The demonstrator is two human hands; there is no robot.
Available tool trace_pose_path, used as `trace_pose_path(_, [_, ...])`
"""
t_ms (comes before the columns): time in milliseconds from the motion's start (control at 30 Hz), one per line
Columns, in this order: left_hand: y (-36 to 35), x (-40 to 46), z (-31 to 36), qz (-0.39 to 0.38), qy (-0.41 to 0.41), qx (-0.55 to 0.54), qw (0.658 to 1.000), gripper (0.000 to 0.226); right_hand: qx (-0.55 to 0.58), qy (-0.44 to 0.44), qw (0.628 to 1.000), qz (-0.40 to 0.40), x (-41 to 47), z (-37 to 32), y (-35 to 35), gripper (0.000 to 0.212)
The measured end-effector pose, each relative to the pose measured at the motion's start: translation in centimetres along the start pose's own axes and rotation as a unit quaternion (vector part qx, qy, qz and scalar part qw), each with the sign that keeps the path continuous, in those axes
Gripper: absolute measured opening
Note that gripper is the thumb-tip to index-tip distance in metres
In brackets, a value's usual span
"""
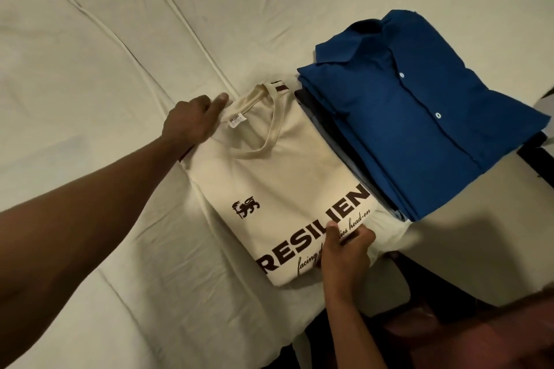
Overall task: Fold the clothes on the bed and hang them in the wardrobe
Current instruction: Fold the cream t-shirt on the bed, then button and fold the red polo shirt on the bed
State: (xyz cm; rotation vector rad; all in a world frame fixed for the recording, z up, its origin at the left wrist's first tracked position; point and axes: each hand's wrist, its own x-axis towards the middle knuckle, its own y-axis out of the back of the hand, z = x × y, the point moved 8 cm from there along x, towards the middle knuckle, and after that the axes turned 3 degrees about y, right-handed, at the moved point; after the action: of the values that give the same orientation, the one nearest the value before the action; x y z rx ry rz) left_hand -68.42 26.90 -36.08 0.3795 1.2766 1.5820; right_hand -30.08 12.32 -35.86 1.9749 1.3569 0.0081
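Observation:
A folded cream T-shirt with dark lettering and a small lion crest lies on the bed, near its right edge. My left hand grips the shirt's far left corner beside the neckline, fingers curled over the fabric edge. My right hand holds the near right edge, thumb on top over the lettering and fingers under the fold. To the right lies a folded blue button-up shirt on top of a pile of dark folded clothes.
The cream bedsheet stretches wrinkled to the left and far side. The bed's right edge drops to a dark floor at the lower right. The wardrobe is out of view.

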Motion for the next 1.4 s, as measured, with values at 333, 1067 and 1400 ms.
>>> trace_pose_path(333, [-0.3, -3.5, -3.5, 0.013, -0.052, 0.043, 0.998, 0.062, 0.189, -0.222, 0.948, -0.128, -4.7, 3.6, -3.6, 0.042])
trace_pose_path(1067, [5.7, -11.2, -11.2, 0.161, -0.092, 0.091, 0.979, 0.054, -0.191, 0.385, 0.886, -0.175, -12.2, -11.6, -12.0, 0.024])
trace_pose_path(1400, [14.3, -23.7, -31.1, 0.255, 0.066, 0.088, 0.961, 0.039, -0.244, 0.484, 0.740, -0.397, -30.9, -15.2, -28.6, 0.025])
